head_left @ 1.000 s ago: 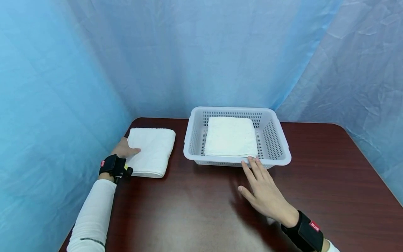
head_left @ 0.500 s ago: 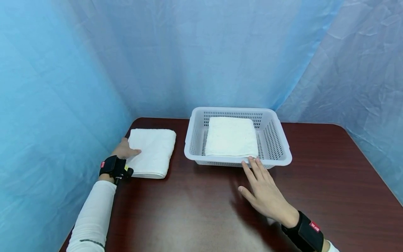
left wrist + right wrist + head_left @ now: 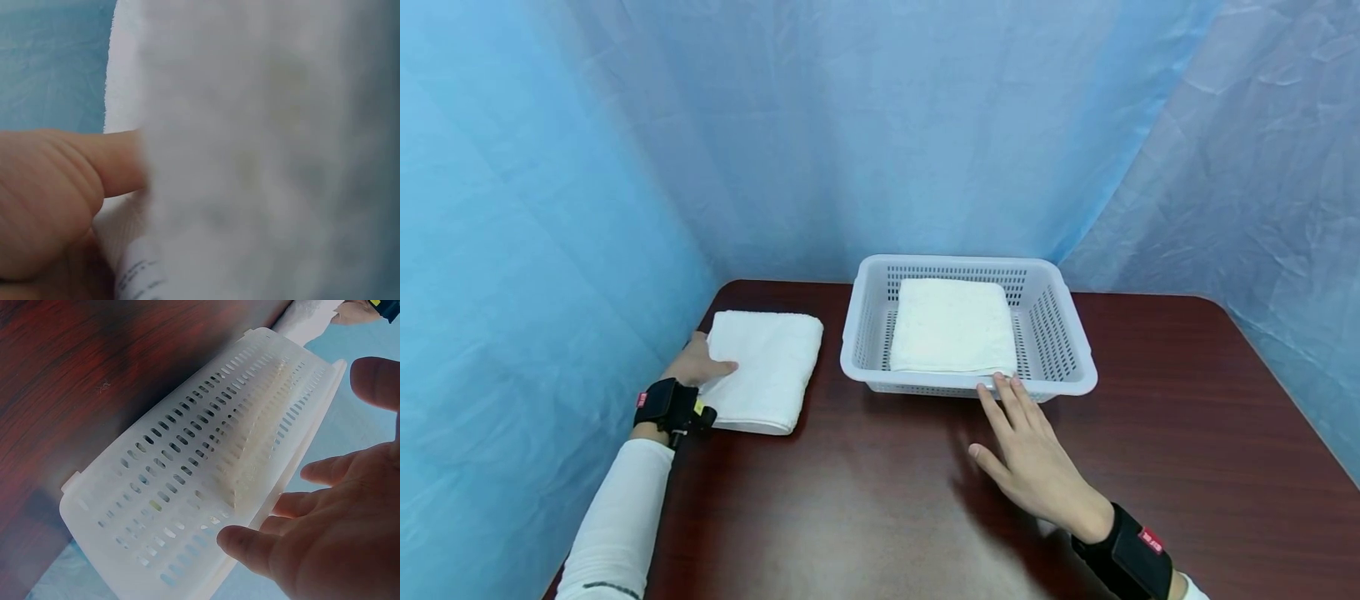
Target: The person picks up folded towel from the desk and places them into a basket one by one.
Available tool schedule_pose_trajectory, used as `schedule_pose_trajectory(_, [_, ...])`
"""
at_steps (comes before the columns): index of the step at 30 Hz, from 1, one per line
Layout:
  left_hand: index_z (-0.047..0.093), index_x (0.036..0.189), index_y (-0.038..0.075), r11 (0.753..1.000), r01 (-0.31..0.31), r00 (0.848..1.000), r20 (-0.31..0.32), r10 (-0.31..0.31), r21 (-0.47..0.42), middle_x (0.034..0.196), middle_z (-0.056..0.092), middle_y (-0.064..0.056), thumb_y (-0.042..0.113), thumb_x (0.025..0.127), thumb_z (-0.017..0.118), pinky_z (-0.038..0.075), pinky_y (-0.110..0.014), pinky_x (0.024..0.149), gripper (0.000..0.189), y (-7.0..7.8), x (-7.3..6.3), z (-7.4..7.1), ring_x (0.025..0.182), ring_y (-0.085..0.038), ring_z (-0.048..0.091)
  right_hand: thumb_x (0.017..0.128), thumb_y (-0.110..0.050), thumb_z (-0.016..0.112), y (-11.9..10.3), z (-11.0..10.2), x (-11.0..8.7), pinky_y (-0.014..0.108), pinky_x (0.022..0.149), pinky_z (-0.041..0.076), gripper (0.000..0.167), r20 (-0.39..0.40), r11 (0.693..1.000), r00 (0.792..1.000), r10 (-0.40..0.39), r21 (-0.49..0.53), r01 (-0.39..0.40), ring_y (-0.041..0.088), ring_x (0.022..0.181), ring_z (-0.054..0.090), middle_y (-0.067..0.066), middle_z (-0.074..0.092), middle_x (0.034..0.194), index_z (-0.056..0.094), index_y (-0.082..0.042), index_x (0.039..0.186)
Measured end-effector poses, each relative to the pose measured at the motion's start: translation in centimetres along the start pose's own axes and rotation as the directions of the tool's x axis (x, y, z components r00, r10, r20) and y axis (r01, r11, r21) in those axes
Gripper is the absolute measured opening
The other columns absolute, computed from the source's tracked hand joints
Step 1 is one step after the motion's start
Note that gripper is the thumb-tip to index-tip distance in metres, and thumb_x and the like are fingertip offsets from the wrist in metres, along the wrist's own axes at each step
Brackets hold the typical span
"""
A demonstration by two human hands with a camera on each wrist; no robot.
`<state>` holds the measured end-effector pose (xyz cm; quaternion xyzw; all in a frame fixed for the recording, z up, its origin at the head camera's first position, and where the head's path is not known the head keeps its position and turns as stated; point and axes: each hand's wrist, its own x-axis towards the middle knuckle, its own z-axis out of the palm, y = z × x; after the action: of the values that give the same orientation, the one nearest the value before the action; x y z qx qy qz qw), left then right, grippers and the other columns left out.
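My left hand (image 3: pixel 697 362) grips the left edge of a folded white towel (image 3: pixel 771 367) at the left of the table, its thumb lying on top. The fingers under the towel are hidden. A printed label (image 3: pixel 139 275) shows below the thumb in the left wrist view. The white perforated basket (image 3: pixel 925 387) stands near the table's back edge, with another folded white towel (image 3: pixel 953 325) inside. My right hand (image 3: pixel 1033 467) has its fingers spread and mostly straight, with fingertips at the basket's near rim. Nothing is in that palm, as the right wrist view shows.
A dark red-brown wooden table (image 3: pixel 850 492) carries everything. Blue curtains (image 3: pixel 887 125) hang behind it and along both sides. Between the left towel and the basket lies a narrow strip of bare tabletop.
My left hand and the towel in its grip have shifted slightly toward me and a touch to the right. The right hand stays at the basket rim.
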<state>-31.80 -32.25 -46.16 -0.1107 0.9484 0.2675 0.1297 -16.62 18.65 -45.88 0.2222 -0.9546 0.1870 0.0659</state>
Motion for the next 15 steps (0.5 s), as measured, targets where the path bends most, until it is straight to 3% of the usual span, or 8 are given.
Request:
schedule_pose_trajectory(4, [0.009, 0.149, -0.016, 1.0, 0.002, 1.0, 0.019, -0.002, 0.016, 0.148, 0.024, -0.04, 0.036, 0.093, 0.068, 0.031, -0.065, 0.107, 0.097, 0.1, -0.2, 0.1, 0.128, -0.051, 0.034, 0.098, -0.031, 0.062, 0.0, 0.0, 0.0, 0.062, 0.114, 0.017, 0.077, 0.003, 1.0, 1.0, 0.0, 0.003, 0.0, 0.04, 0.151, 0.007, 0.022, 0.012, 0.164, 0.022, -0.004, 0.157])
schedule_pose_trajectory(10, [-0.003, 0.15, -0.015, 0.999, 0.014, 0.997, 0.072, -0.012, -0.033, 0.153, 0.013, -0.041, 0.034, 0.095, 0.065, 0.029, -0.065, 0.109, 0.101, 0.0, -0.8, 0.4, 0.133, -0.054, 0.027, 0.098, -0.031, 0.063, 0.0, 0.0, 0.0, 0.062, 0.114, 0.018, 0.078, 0.003, 1.0, 1.0, -0.007, -0.003, 0.007, 0.041, 0.151, 0.007, 0.022, 0.011, 0.164, 0.021, -0.003, 0.157])
schedule_pose_trajectory(15, [-0.002, 0.15, -0.014, 0.996, -0.004, 0.997, 0.082, 0.011, -0.09, 0.15, 0.019, -0.041, 0.031, 0.096, 0.065, 0.035, -0.064, 0.105, 0.097, -0.1, -1.5, 0.8, 0.128, -0.053, 0.034, 0.098, -0.031, 0.063, 0.1, 0.0, 0.1, 0.061, 0.114, 0.017, 0.078, 0.0, 1.0, 1.0, -0.012, -0.006, 0.012, 0.041, 0.151, 0.007, 0.023, 0.011, 0.164, 0.022, -0.002, 0.157])
